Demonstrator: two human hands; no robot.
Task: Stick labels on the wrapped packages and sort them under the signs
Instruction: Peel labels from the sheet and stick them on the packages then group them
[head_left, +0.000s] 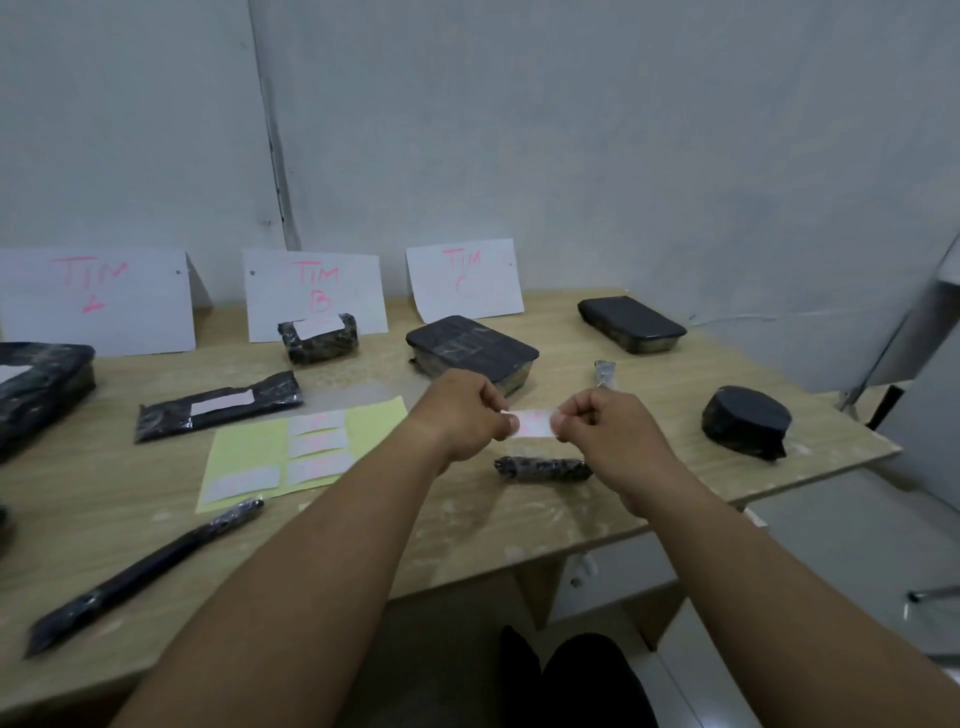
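A white label (531, 423) is held stretched between the two hands, above the table (519, 525). Its left end is pinched by the left hand (460, 415) and its right end by the right hand (610, 434), with the fingers of both curled onto the paper. Just below the hands, on the person's side, a small wrapped roll (543, 469) is seen lying across. Just beyond the left hand a wrapped box (470, 345) is set, in front of sign C (465, 280). Left of the left hand the label sheet (249, 452) is laid flat. Well to the right of the right hand a round package (745, 421) is placed.
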